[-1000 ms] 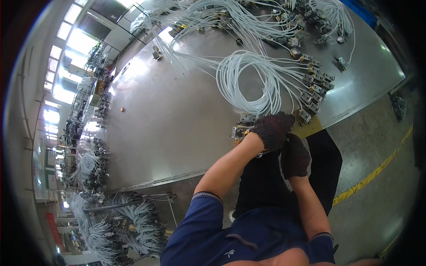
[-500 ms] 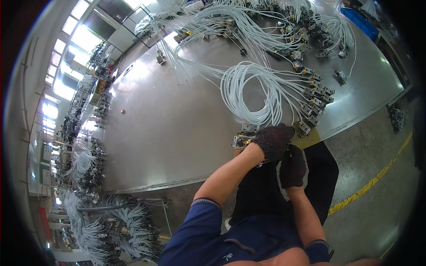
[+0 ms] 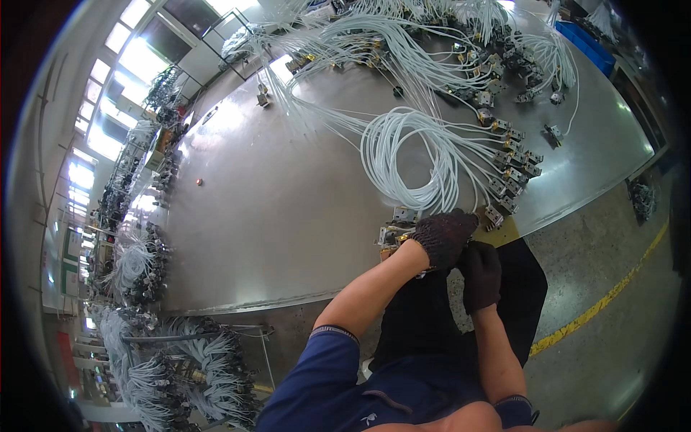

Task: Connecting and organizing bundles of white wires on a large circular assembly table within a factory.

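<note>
My left hand (image 3: 443, 237), in a dark knit glove, is at the near edge of the metal table with its fingers closed. Just to its right and lower is my right hand (image 3: 481, 276), gloved too, its curled fingers close to the left fingertips. Whatever lies between the fingers is hidden by the gloves. Beyond the left hand rests a loose coil of white cables (image 3: 374, 155). Its ends fan out to several small metal-cased parts (image 3: 515, 162) on the right. More metal parts (image 3: 392, 232) sit at the left hand's wrist.
The metal table (image 3: 273, 209) curves around me. More white cable bundles (image 3: 403, 36) pile up at its far side, near a blue bin (image 3: 586, 47). A single metal part (image 3: 553, 135) lies right. At lower left, a rack (image 3: 194, 336) carries hanging cable bundles.
My right hand has moved slightly up, closer to the left one. The left hand has shifted only a little, and the whole view has tilted slightly.
</note>
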Tool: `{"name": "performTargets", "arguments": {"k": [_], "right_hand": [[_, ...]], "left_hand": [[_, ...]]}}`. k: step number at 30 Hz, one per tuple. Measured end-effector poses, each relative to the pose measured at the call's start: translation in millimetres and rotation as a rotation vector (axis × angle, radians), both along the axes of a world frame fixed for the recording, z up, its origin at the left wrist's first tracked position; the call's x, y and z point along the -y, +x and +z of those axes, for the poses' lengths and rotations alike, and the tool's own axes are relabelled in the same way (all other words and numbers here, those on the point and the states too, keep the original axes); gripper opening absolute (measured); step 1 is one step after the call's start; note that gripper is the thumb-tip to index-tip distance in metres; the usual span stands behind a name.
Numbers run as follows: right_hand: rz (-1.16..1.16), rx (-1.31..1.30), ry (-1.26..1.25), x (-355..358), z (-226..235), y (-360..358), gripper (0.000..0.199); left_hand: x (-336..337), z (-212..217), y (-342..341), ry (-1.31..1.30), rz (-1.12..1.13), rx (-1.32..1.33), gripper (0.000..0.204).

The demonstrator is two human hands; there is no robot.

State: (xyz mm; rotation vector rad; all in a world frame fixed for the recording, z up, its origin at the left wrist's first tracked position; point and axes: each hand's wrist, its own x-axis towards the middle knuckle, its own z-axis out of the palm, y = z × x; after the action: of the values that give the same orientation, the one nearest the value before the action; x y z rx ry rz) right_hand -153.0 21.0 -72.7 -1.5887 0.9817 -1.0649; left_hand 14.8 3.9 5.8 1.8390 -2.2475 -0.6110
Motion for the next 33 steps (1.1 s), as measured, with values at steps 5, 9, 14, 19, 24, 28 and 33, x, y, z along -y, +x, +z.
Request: {"name": "performTargets", "arguments": {"k": [5,9,14,19,24,28,33], "right_hand": [[-0.007,0.178,0.371,4.4,8.5,-1.6,0.019],[0.002,0.441,0.701,3.1,8.7,-0.9,0.021],[0.035,-0.059,-0.009,2.4,5.8,-2.2,0.017],[-0.018,-0.086,-0.01,1.8,11.8,-0.4,0.016],[-0.008,-0.213,-0.144,0.3,15.7,1.4,0.013],[0.046,-0.049,0.177,5.2,16.5,-3.2,0.014],[0.221,-0.386,-0.255,16.4,21.5,-14.0,0.024]], "left_hand": [[-2.5,-1.0,-0.7,-0.048,-0.009,-0.003,0.047],[-2.3,-5.4,-1.3,-0.069,0.003,0.014,0.042],[-2.4,-5.6,-1.1,-0.084,-0.003,0.002,0.04],[-3.5,-0.5,-1.4,-0.067,0.002,-0.024,0.041],[-2.7,-3.4,-2.2,-0.052,0.023,-0.02,0.04],[-1.1,-7.3,-2.1,-0.077,0.014,-0.016,0.04],[-0.8,-5.1,-2.0,-0.059,-0.003,-0.019,0.04]]}}
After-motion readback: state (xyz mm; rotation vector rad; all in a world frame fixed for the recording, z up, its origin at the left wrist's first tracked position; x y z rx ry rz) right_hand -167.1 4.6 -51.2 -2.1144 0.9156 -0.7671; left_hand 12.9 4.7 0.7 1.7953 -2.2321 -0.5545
